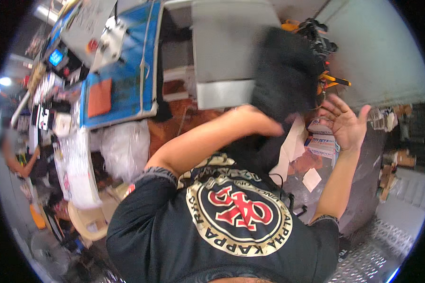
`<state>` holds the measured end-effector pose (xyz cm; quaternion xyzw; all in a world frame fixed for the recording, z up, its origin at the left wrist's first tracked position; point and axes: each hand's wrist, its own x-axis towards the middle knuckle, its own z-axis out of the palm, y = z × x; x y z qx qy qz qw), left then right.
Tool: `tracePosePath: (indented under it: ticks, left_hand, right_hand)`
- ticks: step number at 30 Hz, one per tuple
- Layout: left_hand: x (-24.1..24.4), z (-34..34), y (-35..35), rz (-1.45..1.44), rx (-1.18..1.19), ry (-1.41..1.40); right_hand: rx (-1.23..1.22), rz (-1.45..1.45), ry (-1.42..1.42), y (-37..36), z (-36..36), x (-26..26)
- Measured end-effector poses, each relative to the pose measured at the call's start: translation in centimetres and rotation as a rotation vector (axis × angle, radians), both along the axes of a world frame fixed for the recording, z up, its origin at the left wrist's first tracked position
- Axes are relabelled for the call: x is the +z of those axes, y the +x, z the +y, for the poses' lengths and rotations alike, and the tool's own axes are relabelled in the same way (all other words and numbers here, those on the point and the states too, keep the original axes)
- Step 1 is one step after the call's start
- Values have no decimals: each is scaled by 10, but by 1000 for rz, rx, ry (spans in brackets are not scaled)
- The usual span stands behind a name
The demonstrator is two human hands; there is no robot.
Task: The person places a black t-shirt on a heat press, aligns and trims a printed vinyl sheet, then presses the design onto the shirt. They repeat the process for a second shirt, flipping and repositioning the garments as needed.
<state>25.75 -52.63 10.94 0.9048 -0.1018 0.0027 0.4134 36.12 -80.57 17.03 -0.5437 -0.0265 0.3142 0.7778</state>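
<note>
A black, soft-looking piece, apparently folded fabric (pixel 287 70), is blurred by motion in front of me. My left hand (pixel 264 122) reaches across to its lower edge. The hand is blurred too, and I cannot tell whether its fingers grip the fabric or only touch it. To the right of the fabric, my right hand (pixel 345 122) is raised with the palm showing and the fingers spread. Nothing lies in that palm. Behind the fabric stands a light grey panel or tabletop (pixel 230 42) with a white lower part.
On my left, a blue-topped table (pixel 127 88) carries a reddish-brown flat piece (pixel 100 97). Clear plastic bags (pixel 124 148) hang below it. Printed boxes (pixel 320 141) and a paper piece (pixel 311 179) lie at right. Orange-handled tools (pixel 334 80) stick out nearby. Another person (pixel 24 159) is far left.
</note>
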Motion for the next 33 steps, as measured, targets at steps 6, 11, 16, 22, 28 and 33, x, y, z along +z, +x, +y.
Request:
tracePosePath:
  ticks: [6,11,16,22,28,33]
  left_hand:
    - [-6,-45,-83,-543,-677,-360]
    - [-16,56,-121,-196,-59,-553]
    - [-96,72,-144,32,-225,-358]
    - [-118,99,-211,459,53,-712]
    - [-141,108,-261,19,196,36]
    - [-96,123,-286,28,630,-758]
  right_hand:
    - [293,-209,-525,-39,51,-11]
    - [804,-255,-390,-113,125,-7]
    - [1500,-742,-310,-163,194,-1]
    - [1183,-940,-449,-168,184,22]
    - [775,-1196,-641,-158,149,46]
    - [303,-1329,-877,-133,91,23]
